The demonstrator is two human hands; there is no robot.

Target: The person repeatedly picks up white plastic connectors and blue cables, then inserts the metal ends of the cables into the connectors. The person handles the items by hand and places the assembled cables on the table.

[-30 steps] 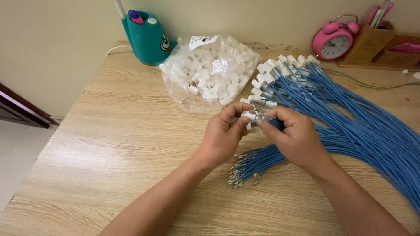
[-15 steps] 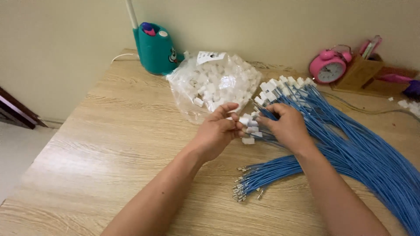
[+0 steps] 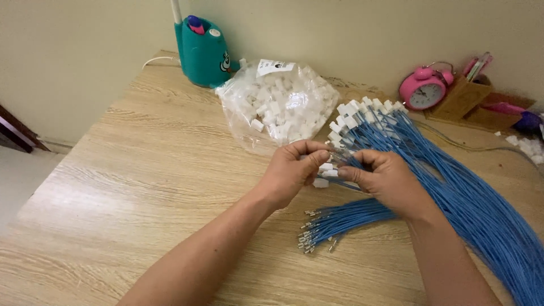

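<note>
Since the earlier frames both hands have drawn slightly back from the clear bag toward the near edge, while staying joined over the same spot on the desk. The left hand (image 3: 292,173) is closed in a pinch, thumb and fingertips pressed on a small white connector (image 3: 325,168); a second white piece sits just below it, touching the same grip. The right hand (image 3: 381,180) is likewise curled shut, its thumb and forefinger meeting the left hand's fingertips and holding the end of a blue wire (image 3: 352,182). Whether the wire end is seated in the connector cannot be made out; the fingers cover the joint.

The wooden desk (image 3: 141,181) carries the remaining items. A clear plastic bag of white connectors (image 3: 280,105) lies just beyond the hands. A large bundle of blue wires (image 3: 470,204) runs from beside the bag toward the right near corner, its far ends fitted with white connectors. A smaller bunch with bare metal terminals (image 3: 317,232) lies below the hands. A teal lamp base (image 3: 201,54) stands at the wall, and a pink alarm clock (image 3: 424,89) sits beside a wooden organiser (image 3: 462,97).
</note>
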